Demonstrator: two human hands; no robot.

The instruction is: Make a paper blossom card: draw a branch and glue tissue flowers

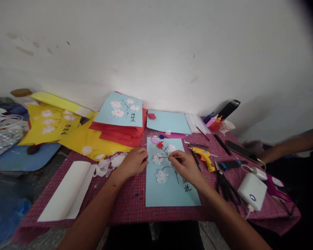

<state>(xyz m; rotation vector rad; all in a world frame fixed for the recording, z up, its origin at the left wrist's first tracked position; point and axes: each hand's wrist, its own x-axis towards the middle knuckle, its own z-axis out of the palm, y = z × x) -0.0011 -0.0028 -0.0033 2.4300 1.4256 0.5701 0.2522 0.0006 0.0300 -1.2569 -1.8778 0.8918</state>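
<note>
A light-blue sheet (156, 198) lies in front of me, with drawn dark stems, brush-written characters and several white paper flowers. In my right hand (184, 166) is a thin wooden stick (176, 157), pinched between thumb and fingers. Its tip touches the middle flower (158, 158), which has small dark and reddish dots. My left hand (137, 161) rests at the sheet's left edge with its fingers curled; nothing shows in them. Above the flowers are small blobs of paint: red paint (160, 144), pink paint (154, 140) and dark blue paint (161, 136).
Left are torn white paper pieces (103, 167), a folded white sheet (65, 194) and finished flower pictures (120, 118). Right lie a yellow glue gun (203, 156), black scissors (225, 185), a white power bank (252, 191) and paint bottles (216, 123). Another person's arm (289, 147) reaches in from the right.
</note>
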